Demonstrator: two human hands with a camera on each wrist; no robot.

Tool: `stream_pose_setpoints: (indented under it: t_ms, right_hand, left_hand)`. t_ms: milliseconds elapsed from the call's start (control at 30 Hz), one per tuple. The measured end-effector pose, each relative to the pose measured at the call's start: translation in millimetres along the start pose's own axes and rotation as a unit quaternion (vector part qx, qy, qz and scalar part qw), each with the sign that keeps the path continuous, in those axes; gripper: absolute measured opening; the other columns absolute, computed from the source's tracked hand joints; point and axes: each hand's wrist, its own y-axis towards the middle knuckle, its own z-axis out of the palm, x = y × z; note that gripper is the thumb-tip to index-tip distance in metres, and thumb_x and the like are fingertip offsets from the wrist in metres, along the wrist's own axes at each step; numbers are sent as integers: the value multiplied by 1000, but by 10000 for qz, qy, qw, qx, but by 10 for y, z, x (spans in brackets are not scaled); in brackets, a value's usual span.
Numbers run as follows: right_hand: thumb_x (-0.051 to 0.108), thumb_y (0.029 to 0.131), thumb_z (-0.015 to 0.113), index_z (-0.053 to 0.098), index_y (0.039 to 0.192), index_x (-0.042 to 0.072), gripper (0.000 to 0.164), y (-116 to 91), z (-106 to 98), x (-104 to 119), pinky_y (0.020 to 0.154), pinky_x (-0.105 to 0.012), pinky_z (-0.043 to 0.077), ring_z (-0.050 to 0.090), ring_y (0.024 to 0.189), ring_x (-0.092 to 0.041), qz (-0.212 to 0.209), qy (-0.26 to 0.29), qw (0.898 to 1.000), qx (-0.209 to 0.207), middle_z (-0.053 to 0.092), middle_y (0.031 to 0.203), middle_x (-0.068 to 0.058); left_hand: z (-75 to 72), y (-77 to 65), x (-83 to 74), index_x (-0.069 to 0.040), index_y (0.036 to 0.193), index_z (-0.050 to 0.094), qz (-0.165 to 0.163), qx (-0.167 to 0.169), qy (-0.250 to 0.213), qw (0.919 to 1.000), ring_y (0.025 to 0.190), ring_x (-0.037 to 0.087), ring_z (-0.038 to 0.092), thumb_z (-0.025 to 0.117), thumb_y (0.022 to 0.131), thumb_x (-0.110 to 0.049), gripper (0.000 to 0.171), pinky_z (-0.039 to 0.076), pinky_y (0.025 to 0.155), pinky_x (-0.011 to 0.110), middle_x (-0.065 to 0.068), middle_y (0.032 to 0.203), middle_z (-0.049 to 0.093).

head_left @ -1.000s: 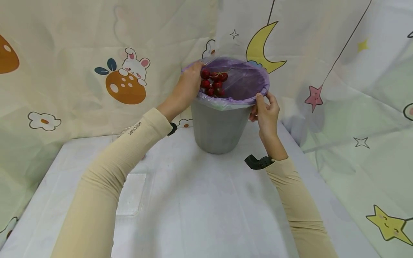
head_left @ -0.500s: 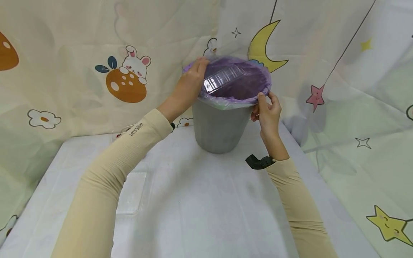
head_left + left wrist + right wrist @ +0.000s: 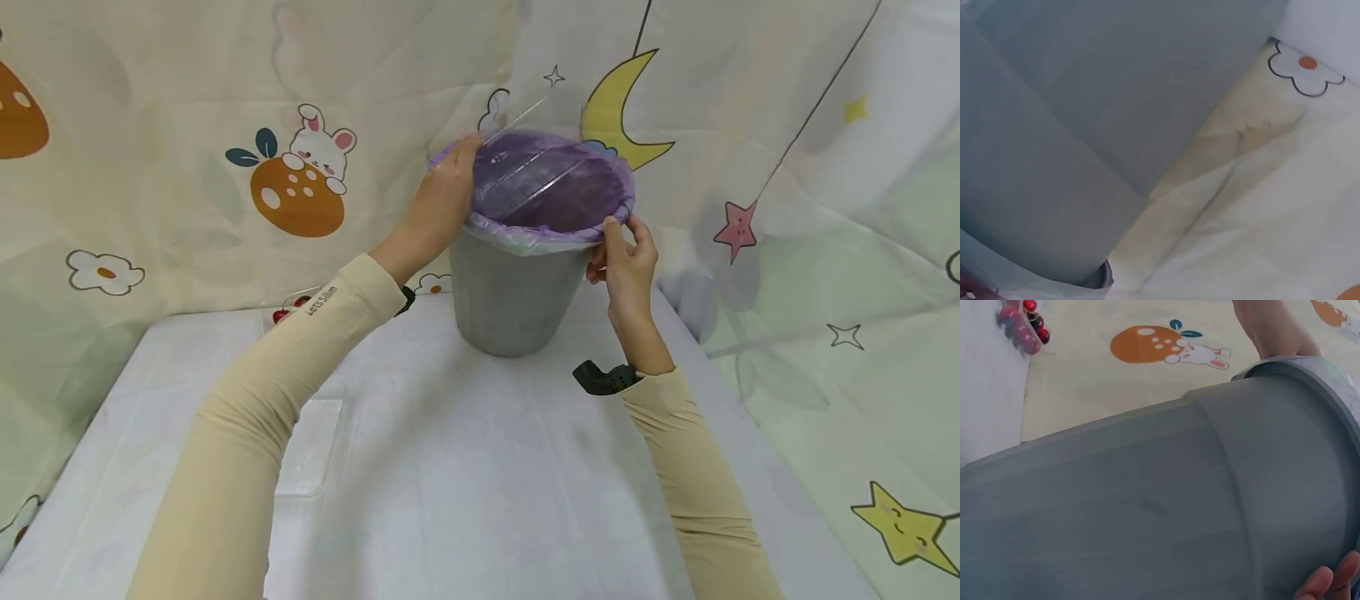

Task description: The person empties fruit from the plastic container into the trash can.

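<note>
A grey trash bin (image 3: pixel 517 300) lined with a purple bag (image 3: pixel 592 179) stands on the white table. Over its mouth, my left hand (image 3: pixel 442 200) holds a clear plastic box (image 3: pixel 517 179), tilted, its edges showing as bright lines against the bag. No cherries show in the box. At the bin's front right, my right hand (image 3: pixel 628 258) pinches the rim, thumb on top of the bag's folded edge. The right wrist view shows that hand's fingertips (image 3: pixel 1319 581) against the bin's outer wall. The left wrist view is mostly filled by the bin's side (image 3: pixel 1116 94).
Red cherries (image 3: pixel 281 316) lie at the table's back left, partly hidden behind my left sleeve; the right wrist view shows this cluster of cherries (image 3: pixel 1022 325) too. A clear flat plastic lid or tray (image 3: pixel 311 450) lies on the table (image 3: pixel 465 483) beside my left forearm. A printed cloth hangs behind.
A second ago several cherries showed at the bin's mouth by my left hand; they are out of sight now. The clear box has turned in my left hand. The right hand keeps its hold.
</note>
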Motion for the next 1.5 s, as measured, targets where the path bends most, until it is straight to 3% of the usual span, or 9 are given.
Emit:
stream_pose_setpoints:
  t_ms: [267,433,533,600,700,800,1033,1233,1500]
  right_hand:
    - [25,97,58,46,137,4,46,3,15,-7,39,-17,44,47,39,-10,37,45,10000,2,51,54,2]
    - [24,97,58,47,136,4,46,1,25,4,38,-18,43,46,38,-10,51,59,10000,-48,50,53,2]
    - [23,97,58,47,136,3,45,-1,30,14,38,-18,43,46,38,-10,45,54,10000,-52,50,53,2]
    - [23,97,58,47,136,3,45,-2,30,18,38,-18,44,47,38,-10,51,41,10000,-55,50,54,2]
    - [24,97,58,47,137,4,46,-1,30,24,38,-18,44,47,38,-10,59,1,10000,-69,50,54,2]
    - [23,98,57,46,137,3,46,1,32,25,38,-18,44,47,37,-10,45,18,10000,-60,50,53,2]
    - [22,98,57,46,136,1,45,-7,33,0,38,-18,42,47,36,-10,40,125,9999,-16,50,51,2]
    - [21,98,57,46,137,1,45,-20,55,-12,37,-19,43,46,36,-10,1,207,9998,-14,50,51,2]
    - [20,98,56,46,136,2,44,-4,56,3,36,-19,42,46,35,-12,57,335,9994,-47,50,50,1]
  left_hand:
    - [-14,5,21,6,136,46,-821,-103,-792,9934,124,31,54,35,102,2,36,46,105,29,20,134,56]
    - [-33,10,32,6,133,49,-1309,-415,-1672,9763,105,24,60,38,102,0,34,49,94,25,20,132,59]
    - [-47,15,41,6,134,49,-1716,-502,-2490,9519,99,23,61,37,102,0,35,53,83,24,21,133,57]
    - [-59,24,52,6,135,48,-2034,-516,-3119,9267,113,22,60,37,102,0,36,56,84,23,20,136,55]
    - [-81,41,78,7,136,47,-2475,-518,-4049,8787,126,23,54,37,102,1,36,57,84,22,18,141,50]
    - [-112,44,88,7,136,46,-2711,-542,-4476,8504,129,22,51,37,102,2,36,57,85,23,17,142,49]
    - [-213,-28,117,8,137,46,-2857,-662,-4830,8250,128,24,51,37,102,3,36,57,86,25,20,141,50]
    - [-390,-170,208,7,137,46,-2943,-826,-4873,8180,127,22,53,39,101,2,37,57,87,28,19,139,52]
    - [-659,-429,349,8,141,41,-2928,-1153,-5323,7859,132,21,50,39,102,2,39,53,90,32,19,144,47]
